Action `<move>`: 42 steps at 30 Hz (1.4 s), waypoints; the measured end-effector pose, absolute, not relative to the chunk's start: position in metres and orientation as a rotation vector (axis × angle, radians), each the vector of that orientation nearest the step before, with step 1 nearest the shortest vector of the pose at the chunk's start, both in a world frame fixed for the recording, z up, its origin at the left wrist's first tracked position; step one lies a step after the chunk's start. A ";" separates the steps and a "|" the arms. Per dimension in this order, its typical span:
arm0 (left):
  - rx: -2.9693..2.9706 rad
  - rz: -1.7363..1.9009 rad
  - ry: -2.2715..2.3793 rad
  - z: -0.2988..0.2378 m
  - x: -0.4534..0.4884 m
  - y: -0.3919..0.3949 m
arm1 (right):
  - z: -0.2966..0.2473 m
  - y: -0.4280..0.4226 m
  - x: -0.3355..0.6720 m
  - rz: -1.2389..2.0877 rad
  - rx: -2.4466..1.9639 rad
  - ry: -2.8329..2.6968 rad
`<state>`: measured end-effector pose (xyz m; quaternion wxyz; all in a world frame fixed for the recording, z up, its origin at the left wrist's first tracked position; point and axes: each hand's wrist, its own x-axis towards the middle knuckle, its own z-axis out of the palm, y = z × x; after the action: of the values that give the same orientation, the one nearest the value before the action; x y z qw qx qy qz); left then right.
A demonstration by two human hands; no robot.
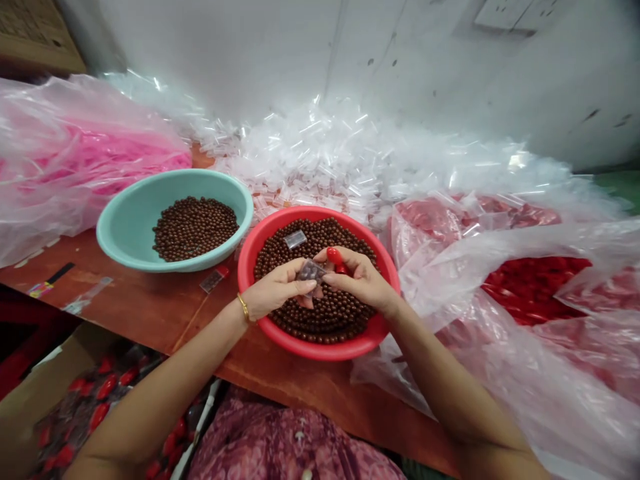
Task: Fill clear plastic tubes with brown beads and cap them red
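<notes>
My left hand (274, 291) and my right hand (361, 280) meet over a red bowl (320, 347) full of small brown beads (330, 317). Between their fingertips they pinch a small clear plastic bag (311, 271) with brown beads inside. My right hand also holds a red piece (336, 257) near its thumb. A gold bangle sits on my left wrist. Another little clear bag (295, 239) lies on top of the beads in the red bowl.
A teal bowl (130, 223) of brown beads stands to the left. A heap of small clear bags (350, 157) fills the back. A plastic sack of red pieces (535, 283) lies right, a sack of pink items (80, 157) left. A carton of filled packets (75, 407) sits below the table edge.
</notes>
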<state>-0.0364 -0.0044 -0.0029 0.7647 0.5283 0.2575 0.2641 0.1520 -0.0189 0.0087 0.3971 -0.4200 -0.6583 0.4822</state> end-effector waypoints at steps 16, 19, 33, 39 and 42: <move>1.194 0.616 0.690 -0.013 -0.040 -0.011 | -0.008 -0.010 0.150 1.400 -1.141 -1.221; 1.221 0.556 0.682 -0.015 -0.040 -0.012 | -0.012 -0.004 0.156 1.152 -1.263 -1.279; 1.021 0.645 0.555 -0.013 -0.044 -0.011 | -0.013 -0.025 0.136 0.707 -1.027 -1.664; 0.917 0.654 0.498 -0.014 -0.045 -0.011 | -0.019 -0.029 0.132 0.458 -1.049 -1.781; 0.909 0.657 0.492 -0.014 -0.046 -0.011 | -0.019 -0.030 0.131 0.328 -1.035 -1.823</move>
<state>-0.0457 -0.0113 -0.0141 0.8183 0.4267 0.2309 0.3082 0.1311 -0.0298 -0.0188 0.4879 -0.4258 -0.7499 0.1349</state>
